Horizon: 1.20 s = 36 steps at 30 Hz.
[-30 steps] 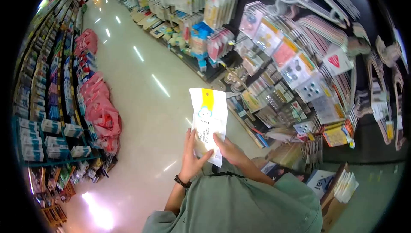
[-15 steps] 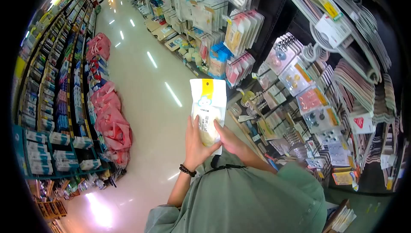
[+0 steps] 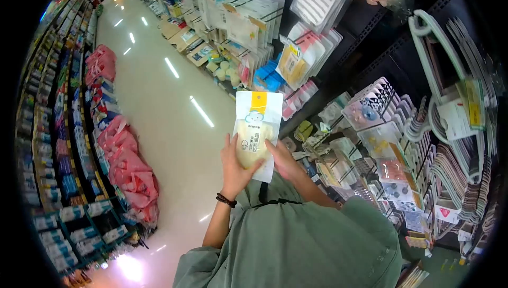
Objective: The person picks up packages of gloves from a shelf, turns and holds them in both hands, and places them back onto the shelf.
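A flat white retail package (image 3: 257, 108) stands upright in front of my body. It has a yellow band with a hang hole, a small cloud drawing and dark printed characters, and pale yellow contents show in its lower part. My left hand (image 3: 236, 170) grips the lower left edge, its thumb across the front. On the other side my right hand (image 3: 284, 160) pinches the right edge, thumb on the front and the other fingers mostly hidden behind. A dark bead bracelet (image 3: 226, 199) circles my left wrist.
Clothes hangers (image 3: 452, 177) and hanging packs (image 3: 389, 169) fill the rack close on my right. More hanging packages (image 3: 248, 20) line the shelf ahead. A glossy aisle floor (image 3: 185, 145) runs to my left, bordered by shelves (image 3: 66, 145) and pink plastic coverings (image 3: 127, 166).
The view has turned somewhat, so the left shelves shift outward and the hangers shift right. The package stays in both hands, its front now more evenly lit and easier to read.
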{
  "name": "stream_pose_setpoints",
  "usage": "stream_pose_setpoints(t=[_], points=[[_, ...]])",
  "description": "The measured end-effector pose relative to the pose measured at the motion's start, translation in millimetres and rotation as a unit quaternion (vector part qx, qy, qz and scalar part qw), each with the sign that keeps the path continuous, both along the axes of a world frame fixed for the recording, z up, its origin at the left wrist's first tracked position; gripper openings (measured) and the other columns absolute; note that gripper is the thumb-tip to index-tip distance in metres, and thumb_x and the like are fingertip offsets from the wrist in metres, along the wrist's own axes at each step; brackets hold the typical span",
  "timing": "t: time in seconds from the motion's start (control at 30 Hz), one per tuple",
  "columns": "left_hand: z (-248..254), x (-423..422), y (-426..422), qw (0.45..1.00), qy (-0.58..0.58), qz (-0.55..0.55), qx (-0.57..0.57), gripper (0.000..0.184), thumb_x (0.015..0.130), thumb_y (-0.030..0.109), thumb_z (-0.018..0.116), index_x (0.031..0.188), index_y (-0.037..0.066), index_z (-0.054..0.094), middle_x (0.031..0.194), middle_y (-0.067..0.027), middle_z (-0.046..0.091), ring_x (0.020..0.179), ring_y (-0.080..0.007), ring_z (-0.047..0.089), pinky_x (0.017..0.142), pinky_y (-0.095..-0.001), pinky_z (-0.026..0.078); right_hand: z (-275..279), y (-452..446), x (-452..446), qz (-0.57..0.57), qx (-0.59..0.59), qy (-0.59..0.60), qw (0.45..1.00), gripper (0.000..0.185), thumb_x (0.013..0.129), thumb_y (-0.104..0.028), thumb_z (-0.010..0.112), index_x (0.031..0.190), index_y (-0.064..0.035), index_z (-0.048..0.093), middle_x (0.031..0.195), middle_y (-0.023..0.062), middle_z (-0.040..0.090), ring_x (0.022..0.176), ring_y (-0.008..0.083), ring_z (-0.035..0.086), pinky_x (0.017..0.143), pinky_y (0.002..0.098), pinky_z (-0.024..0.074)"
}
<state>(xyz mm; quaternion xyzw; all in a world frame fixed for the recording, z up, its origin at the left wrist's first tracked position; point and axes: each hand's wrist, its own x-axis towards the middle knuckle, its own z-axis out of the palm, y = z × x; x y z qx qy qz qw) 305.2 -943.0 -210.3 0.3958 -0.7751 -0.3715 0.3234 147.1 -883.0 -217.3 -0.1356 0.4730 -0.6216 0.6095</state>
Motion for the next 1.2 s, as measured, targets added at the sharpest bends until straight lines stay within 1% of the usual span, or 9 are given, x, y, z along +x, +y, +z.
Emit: stream_pose_setpoints(t=[0.13, 0.17, 0.27, 0.43, 0.73, 0.83, 0.93, 1.03, 1.2], points=[[-11.4, -21.3, -84.1, 0.959, 0.161, -0.008, 0.235, 0.067, 0.086, 0.010, 0.071, 0.143, 0.002, 0.037, 0.134, -0.0207, 0.053, 0.108, -0.0217, 0.060, 0.087, -0.0328, 0.050, -0.6, -56.8, -24.3, -0.060, 0.042, 0.020, 0.997, 0.043, 0.101, -0.021, 0.051, 0.139, -0.0016, 0.042, 0.132, 0.0097, 0.054, 0.118, 0.0164, 0.053, 0.098, 0.0326, 0.0440], [-23.3, -29.3, -109.2, 0.933, 0.233, -0.034, 0.272, 0.059, 0.088, 0.001, 0.065, 0.141, 0.002, 0.040, 0.119, -0.0141, 0.063, 0.093, -0.0127, 0.062, 0.076, -0.0238, 0.051, 0.5, -74.3, -30.3, -0.080, 0.049, 0.013, 0.995, 0.043, 0.101, -0.020, 0.052, 0.139, -0.0016, 0.042, 0.133, 0.0095, 0.053, 0.117, 0.0164, 0.053, 0.098, 0.0324, 0.0441], [-32.6, -47.3, -182.9, 0.891, 0.247, -0.041, 0.379, 0.058, 0.088, -0.001, 0.065, 0.140, 0.002, 0.041, 0.111, -0.0121, 0.066, 0.090, -0.0121, 0.061, 0.075, -0.0226, 0.051, -10.8, -121.7, -41.3, -0.124, 0.048, 0.057, 0.989, 0.043, 0.100, -0.018, 0.053, 0.139, -0.0020, 0.042, 0.133, 0.0088, 0.054, 0.117, 0.0164, 0.053, 0.097, 0.0314, 0.0442], [-47.7, -91.6, -284.7, 0.902, 0.199, -0.114, 0.365, 0.053, 0.085, -0.003, 0.064, 0.135, 0.003, 0.048, 0.105, -0.0074, 0.068, 0.087, -0.0104, 0.061, 0.074, -0.0243, 0.049, -27.5, -195.6, -61.2, -0.224, 0.037, 0.040, 0.973, 0.041, 0.098, -0.012, 0.055, 0.136, -0.0024, 0.045, 0.129, 0.0083, 0.057, 0.115, 0.0149, 0.054, 0.096, 0.0287, 0.0434], [-63.2, -162.1, -376.7, 0.859, 0.204, -0.168, 0.438, 0.032, 0.091, 0.006, 0.065, 0.120, -0.005, 0.063, 0.099, -0.0021, 0.068, 0.081, -0.0070, 0.056, 0.072, -0.0226, 0.044, -18.1, -260.0, -92.1, -0.309, 0.109, 0.256, 0.909, 0.028, 0.096, -0.011, 0.057, 0.123, -0.0010, 0.058, 0.108, 0.0033, 0.065, 0.091, 0.0091, 0.059, 0.078, 0.0250, 0.0467], [-58.4, -162.7, -390.5, 0.841, 0.181, -0.181, 0.477, 0.028, 0.091, 0.008, 0.066, 0.116, -0.003, 0.065, 0.094, 0.0009, 0.067, 0.077, -0.0047, 0.051, 0.068, -0.0211, 0.040, -7.8, -263.8, -89.0, -0.328, 0.059, 0.271, 0.903, 0.020, 0.097, -0.013, 0.058, 0.112, -0.0004, 0.060, 0.093, -0.0006, 0.061, 0.077, 0.0048, 0.052, 0.067, 0.0223, 0.0424], [-60.1, -151.4, -393.5, 0.828, 0.178, -0.192, 0.495, 0.025, 0.090, 0.010, 0.069, 0.112, -0.001, 0.069, 0.094, 0.0013, 0.068, 0.077, -0.0041, 0.053, 0.068, -0.0201, 0.039, -35.3, -249.5, -90.1, -0.260, 0.117, 0.378, 0.881, 0.024, 0.095, -0.013, 0.060, 0.117, -0.0024, 0.062, 0.090, -0.0027, 0.063, 0.077, 0.0028, 0.053, 0.067, 0.0200, 0.0424], [-59.5, -146.6, -392.2, 0.822, 0.172, -0.202, 0.504, 0.026, 0.090, 0.010, 0.069, 0.113, 0.000, 0.068, 0.091, 0.0030, 0.066, 0.076, -0.0039, 0.051, 0.068, -0.0206, 0.039, -17.9, -248.7, -73.5, -0.313, 0.077, 0.292, 0.900, 0.013, 0.096, -0.013, 0.059, 0.101, -0.0019, 0.060, 0.072, -0.0070, 0.042, 0.064, 0.0025, 0.036, 0.054, 0.0225, 0.0296], [-65.4, -165.4, -402.6, 0.815, 0.174, -0.207, 0.512, 0.029, 0.089, 0.012, 0.070, 0.115, -0.001, 0.067, 0.089, 0.0032, 0.065, 0.072, -0.0043, 0.048, 0.064, -0.0212, 0.037, -17.5, -252.6, -84.9, -0.305, 0.062, 0.349, 0.884, 0.015, 0.097, -0.015, 0.059, 0.106, -0.0030, 0.061, 0.071, -0.0077, 0.044, 0.063, 0.0014, 0.037, 0.053, 0.0215, 0.0295]])
